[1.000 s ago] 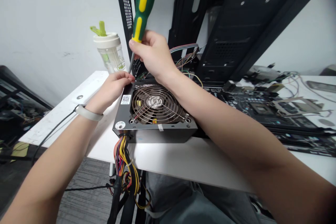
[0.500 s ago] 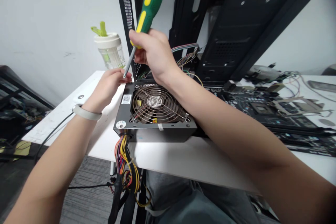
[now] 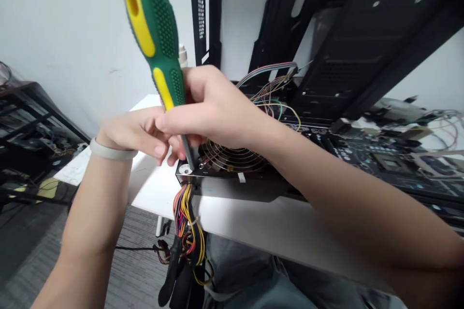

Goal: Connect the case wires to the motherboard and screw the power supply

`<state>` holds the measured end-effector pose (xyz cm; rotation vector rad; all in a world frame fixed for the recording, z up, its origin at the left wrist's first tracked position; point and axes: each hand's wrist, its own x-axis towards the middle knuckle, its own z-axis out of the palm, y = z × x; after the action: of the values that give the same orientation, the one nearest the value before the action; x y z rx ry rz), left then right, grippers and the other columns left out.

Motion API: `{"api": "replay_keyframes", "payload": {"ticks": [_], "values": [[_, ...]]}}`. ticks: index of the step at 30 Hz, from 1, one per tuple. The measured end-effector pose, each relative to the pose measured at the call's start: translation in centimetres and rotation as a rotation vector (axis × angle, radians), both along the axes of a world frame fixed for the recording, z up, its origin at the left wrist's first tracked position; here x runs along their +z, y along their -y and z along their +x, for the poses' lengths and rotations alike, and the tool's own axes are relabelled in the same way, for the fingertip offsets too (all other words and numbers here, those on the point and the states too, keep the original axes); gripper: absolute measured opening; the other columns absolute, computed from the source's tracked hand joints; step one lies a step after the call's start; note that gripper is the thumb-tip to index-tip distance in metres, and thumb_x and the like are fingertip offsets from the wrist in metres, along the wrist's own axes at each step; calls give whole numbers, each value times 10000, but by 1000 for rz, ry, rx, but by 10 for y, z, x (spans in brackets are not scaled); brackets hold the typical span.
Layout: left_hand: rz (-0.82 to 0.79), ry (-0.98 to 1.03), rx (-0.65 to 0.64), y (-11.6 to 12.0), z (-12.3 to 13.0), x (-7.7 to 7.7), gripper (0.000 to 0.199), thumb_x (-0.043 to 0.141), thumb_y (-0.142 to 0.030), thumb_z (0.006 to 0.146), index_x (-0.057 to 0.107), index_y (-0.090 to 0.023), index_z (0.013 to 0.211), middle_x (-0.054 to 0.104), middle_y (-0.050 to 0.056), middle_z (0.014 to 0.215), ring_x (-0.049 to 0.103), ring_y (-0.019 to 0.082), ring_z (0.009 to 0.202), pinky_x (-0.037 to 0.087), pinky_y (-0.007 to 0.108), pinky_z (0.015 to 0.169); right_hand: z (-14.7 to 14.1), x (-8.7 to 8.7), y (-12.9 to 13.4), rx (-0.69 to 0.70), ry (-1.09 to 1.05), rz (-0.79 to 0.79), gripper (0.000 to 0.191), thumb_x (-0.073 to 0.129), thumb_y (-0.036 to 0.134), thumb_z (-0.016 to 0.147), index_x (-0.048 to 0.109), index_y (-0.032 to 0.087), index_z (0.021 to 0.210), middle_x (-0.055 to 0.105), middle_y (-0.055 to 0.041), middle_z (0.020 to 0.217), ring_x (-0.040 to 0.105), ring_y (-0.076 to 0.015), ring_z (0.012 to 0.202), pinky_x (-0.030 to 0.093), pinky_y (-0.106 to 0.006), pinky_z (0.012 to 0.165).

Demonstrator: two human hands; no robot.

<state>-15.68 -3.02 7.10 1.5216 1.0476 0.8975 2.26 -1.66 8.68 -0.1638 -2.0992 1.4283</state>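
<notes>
Screwdriver (image 3: 155,43) tip has dropped onto the near left corner hole of the power supply (image 3: 232,187), right hand (image 3: 206,111) fingers clamped round the handle; left hand (image 3: 134,135) fingers curled together just beside the tip.

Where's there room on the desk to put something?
The white desk has bare room along its front edge, below the power box, and beside that box, by the left arm. The right side is crowded with a computer board and wires.
</notes>
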Motion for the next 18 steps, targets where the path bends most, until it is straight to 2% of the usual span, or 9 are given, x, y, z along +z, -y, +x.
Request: {"api": "replay_keyframes", "payload": {"ticks": [2,3,4,9,13,16,18], "values": [[-71,-186,-306,1,4,5,219,822,-234,447,642,-141,530,630,98,524,567,201,416,474,306,347,1,-2,-1,-18,19,13,166,528,155,762,520,144,596,547,63,455,520,-62,410,373,-146,390],[-90,-253,-392,1,5,7,191,797,-270,501,647,-156,532,639,96,536,561,187,419,468,293,348,1,-3,-1,-45,18,10,170,531,155,762,521,145,592,545,63,454,517,-61,405,376,-145,390],[-94,-293,-411,1,6,7,177,775,-302,537,656,-172,549,647,92,548,556,180,426,462,288,353,1,-3,1,-76,15,1,171,537,159,762,517,151,593,539,65,452,514,-59,399,376,-144,389],[-101,-392,-282,3,8,4,184,775,-368,488,686,-223,558,646,95,540,537,204,469,475,359,429,0,-5,9,-179,-26,-50,188,595,239,755,475,194,618,524,72,469,520,-68,392,381,-159,381],[-82,-361,-222,5,14,5,273,822,-414,403,677,-221,530,647,87,548,542,204,480,478,359,449,-1,-7,9,-193,-37,-48,190,623,254,741,469,201,644,540,70,504,533,-73,407,391,-165,382],[-71,-407,-196,6,16,4,290,816,-461,414,677,-226,513,600,61,452,530,201,437,462,344,415,-1,-9,7,-186,-28,-7,186,606,272,754,465,201,656,548,71,515,544,-74,420,396,-160,383],[-49,-428,-207,6,15,2,290,803,-476,441,678,-221,500,606,73,458,541,210,441,466,347,411,-1,-9,6,-198,-24,5,177,574,284,773,469,200,659,553,70,520,546,-72,425,396,-158,386]]}}
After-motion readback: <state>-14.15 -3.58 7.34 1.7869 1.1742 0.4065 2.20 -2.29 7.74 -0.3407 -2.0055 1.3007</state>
